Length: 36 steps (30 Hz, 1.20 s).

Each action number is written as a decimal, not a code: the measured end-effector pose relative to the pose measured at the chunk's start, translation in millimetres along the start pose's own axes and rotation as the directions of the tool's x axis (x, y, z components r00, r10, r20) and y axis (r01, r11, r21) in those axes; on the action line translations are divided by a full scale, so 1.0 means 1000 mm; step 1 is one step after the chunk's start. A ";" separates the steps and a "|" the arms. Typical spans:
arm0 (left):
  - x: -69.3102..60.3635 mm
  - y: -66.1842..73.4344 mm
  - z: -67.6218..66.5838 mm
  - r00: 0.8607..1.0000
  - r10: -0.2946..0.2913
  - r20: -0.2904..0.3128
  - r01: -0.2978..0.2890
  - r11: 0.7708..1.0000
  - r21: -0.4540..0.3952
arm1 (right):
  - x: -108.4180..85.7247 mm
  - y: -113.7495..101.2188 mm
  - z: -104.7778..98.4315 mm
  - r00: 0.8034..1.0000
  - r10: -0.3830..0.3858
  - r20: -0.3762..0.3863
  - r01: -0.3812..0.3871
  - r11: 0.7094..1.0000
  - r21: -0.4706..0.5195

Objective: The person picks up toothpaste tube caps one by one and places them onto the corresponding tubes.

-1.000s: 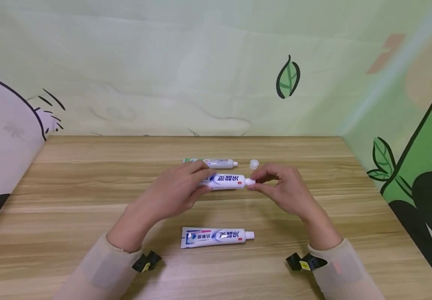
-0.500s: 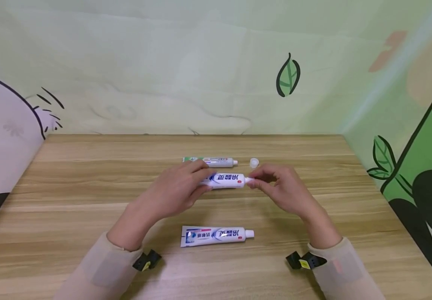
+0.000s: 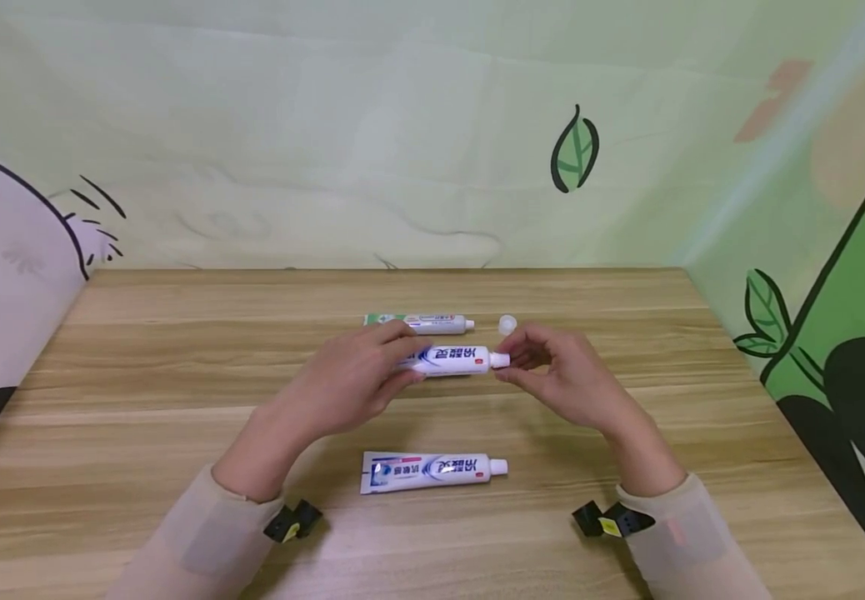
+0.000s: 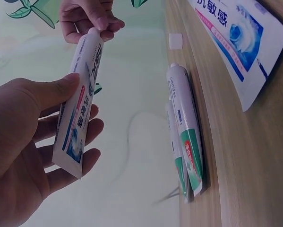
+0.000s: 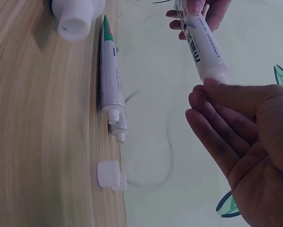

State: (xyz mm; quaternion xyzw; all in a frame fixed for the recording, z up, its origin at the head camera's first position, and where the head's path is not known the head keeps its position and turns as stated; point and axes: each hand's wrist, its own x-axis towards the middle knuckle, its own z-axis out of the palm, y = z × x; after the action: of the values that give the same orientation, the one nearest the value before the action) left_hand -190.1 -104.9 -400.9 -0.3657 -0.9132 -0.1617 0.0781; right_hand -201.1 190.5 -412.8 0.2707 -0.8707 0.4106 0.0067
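Note:
In the head view my left hand (image 3: pixel 353 375) grips a white and blue toothpaste tube (image 3: pixel 451 360) raised over the table, its thumb on one side and fingers on the other. At the tube's right end is a white cap (image 3: pixel 501 360). Thumb and forefinger of my right hand (image 3: pixel 571 375) pinch this cap, its other fingers loosely bent, as the right wrist view shows. The cap is partly covered by those fingertips (image 5: pixel 210 90). Nearer to me, a second white and blue toothpaste tube (image 3: pixel 432 472) lies flat with its cap on.
Behind the hands lies a green and white toothpaste tube (image 3: pixel 440 324) with a bare nozzle; the wrist views show another toothpaste tube (image 5: pixel 119 127) beside it. Loose white caps (image 5: pixel 108 173) stand near their nozzles. A printed backdrop (image 3: pixel 327 167) rises at the table's back edge.
My right fingers have shifted slightly round the cap, uncovering more of it than half a second ago. The left hand and its tube have hardly moved.

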 end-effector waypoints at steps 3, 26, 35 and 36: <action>0.001 0.000 0.000 1.000 0.004 -0.003 -0.004 1.000 0.000 | 0.000 0.000 0.000 1.000 -0.002 0.002 0.002 1.000 -0.020; 0.000 0.000 0.002 1.000 0.000 0.010 -0.001 1.000 0.031 | 0.001 0.005 -0.001 0.990 0.016 0.137 -0.031 0.994 0.108; 0.000 0.000 0.002 1.000 0.003 0.011 -0.003 1.000 0.027 | 0.001 0.005 0.000 0.985 0.003 0.175 -0.021 0.994 0.106; 0.000 -0.001 0.002 1.000 0.002 0.011 -0.002 1.000 0.023 | 0.001 0.005 0.000 0.984 0.006 0.177 -0.024 0.994 0.104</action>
State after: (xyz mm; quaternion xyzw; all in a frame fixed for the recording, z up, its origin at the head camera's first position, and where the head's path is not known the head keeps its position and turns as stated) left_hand -190.6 -104.8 -402.9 -0.3667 -0.9151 -0.1491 0.0773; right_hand -204.8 192.8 -416.0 0.2995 -0.8469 0.4305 -0.0881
